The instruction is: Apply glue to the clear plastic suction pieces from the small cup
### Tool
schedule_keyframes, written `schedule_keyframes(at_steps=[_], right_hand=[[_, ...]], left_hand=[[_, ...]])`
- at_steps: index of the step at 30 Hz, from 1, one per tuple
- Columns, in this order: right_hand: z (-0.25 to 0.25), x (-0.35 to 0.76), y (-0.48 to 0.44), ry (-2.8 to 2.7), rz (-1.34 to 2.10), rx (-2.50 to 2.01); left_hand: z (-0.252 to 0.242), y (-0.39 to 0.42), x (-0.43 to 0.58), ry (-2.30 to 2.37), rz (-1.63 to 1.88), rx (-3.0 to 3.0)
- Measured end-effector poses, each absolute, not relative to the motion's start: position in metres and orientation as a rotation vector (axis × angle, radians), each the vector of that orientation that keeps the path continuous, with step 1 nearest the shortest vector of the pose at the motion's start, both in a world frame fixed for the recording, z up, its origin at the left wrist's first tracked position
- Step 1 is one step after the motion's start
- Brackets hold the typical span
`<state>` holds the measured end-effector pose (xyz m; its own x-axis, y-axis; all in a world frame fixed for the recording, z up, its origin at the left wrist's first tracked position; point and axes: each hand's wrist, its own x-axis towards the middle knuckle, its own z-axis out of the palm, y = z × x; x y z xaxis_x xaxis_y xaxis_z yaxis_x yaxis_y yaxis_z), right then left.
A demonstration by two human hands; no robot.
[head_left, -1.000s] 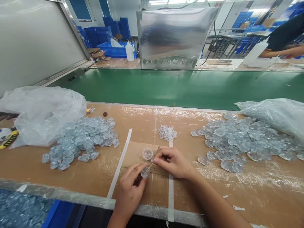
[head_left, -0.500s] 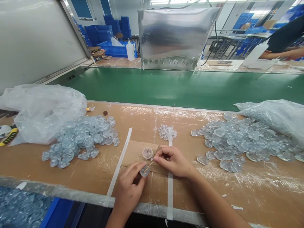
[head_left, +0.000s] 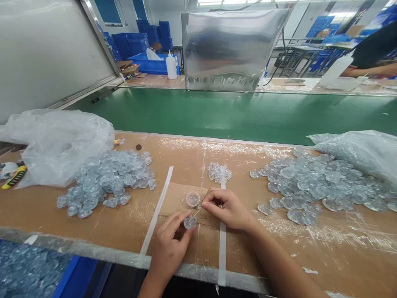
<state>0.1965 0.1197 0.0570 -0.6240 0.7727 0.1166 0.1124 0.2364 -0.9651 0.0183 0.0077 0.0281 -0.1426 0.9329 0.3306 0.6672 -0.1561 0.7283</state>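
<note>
Clear disc (head_left: 190, 222), half hidden, pinched by left hand (head_left: 169, 248), right hand (head_left: 228, 210) pinching thin stick (head_left: 196, 214)

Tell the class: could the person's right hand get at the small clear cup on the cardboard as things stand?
Probably yes. The right hand sits just beside the small clear cup on the cardboard, with nothing between them. It seems to be pinching a thin stick, though, so it might need to let that go first.
</note>
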Motion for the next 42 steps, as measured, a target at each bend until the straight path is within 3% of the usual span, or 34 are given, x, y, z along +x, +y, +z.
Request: schedule_keyframes(at_steps=[24,42], right_hand=[[0.057,0.192,0.115,-1.920,1.298,-0.754],[0.063,0.204,0.123,-1.919,1.016,-0.730]], left_hand=[[0.029,0.007,0.018,1.804,1.198,1.875],[0.028,0.008,0.018,1.835,1.181,1.918]])
